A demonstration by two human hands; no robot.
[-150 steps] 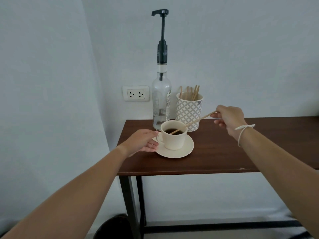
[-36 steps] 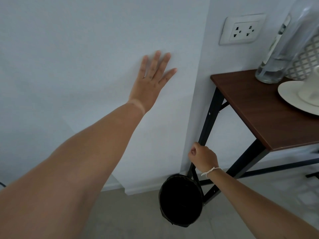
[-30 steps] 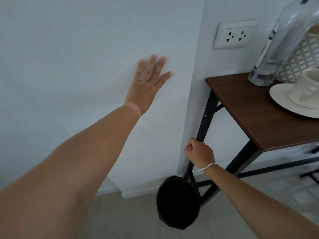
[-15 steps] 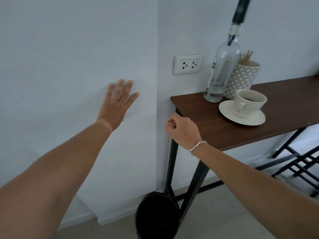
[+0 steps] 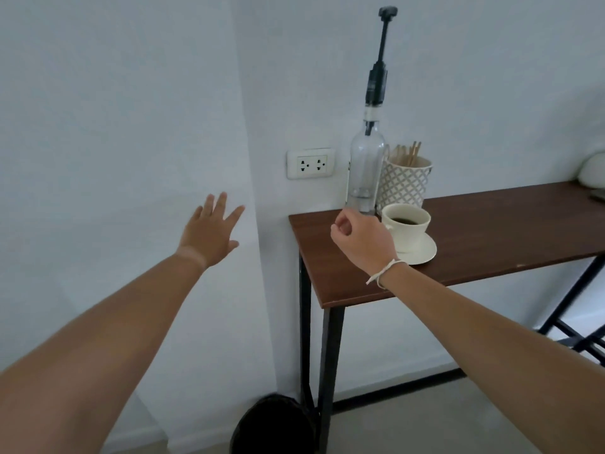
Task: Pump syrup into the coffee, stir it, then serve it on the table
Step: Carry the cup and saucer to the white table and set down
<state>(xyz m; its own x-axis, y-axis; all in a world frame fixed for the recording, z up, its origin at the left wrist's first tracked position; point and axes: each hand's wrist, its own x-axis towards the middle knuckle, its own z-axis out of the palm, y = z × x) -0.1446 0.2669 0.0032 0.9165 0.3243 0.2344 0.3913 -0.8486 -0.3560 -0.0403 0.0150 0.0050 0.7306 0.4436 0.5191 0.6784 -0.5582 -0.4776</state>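
Note:
A cream cup of dark coffee (image 5: 407, 226) stands on its cream saucer (image 5: 424, 253) near the left end of the brown table (image 5: 484, 237). Behind it rises a clear syrup bottle (image 5: 365, 172) with a tall black pump, and beside that a patterned white holder with wooden stir sticks (image 5: 406, 181). My right hand (image 5: 361, 239) hovers over the table just left of the cup, fingers curled in with nothing visible in them. My left hand (image 5: 211, 231) is spread open against the white wall, left of the table.
A black bin (image 5: 273, 427) sits on the floor by the table's left legs. A double wall socket (image 5: 311, 163) is mounted left of the bottle. A white rounded object (image 5: 594, 173) rests at the table's far right. Black frame bars (image 5: 576, 335) stand at the lower right.
My right hand has risen from above the bin to table height beside the cup, empty of the stir stick it held earlier. The view has swung up and right. My left hand stays by the wall.

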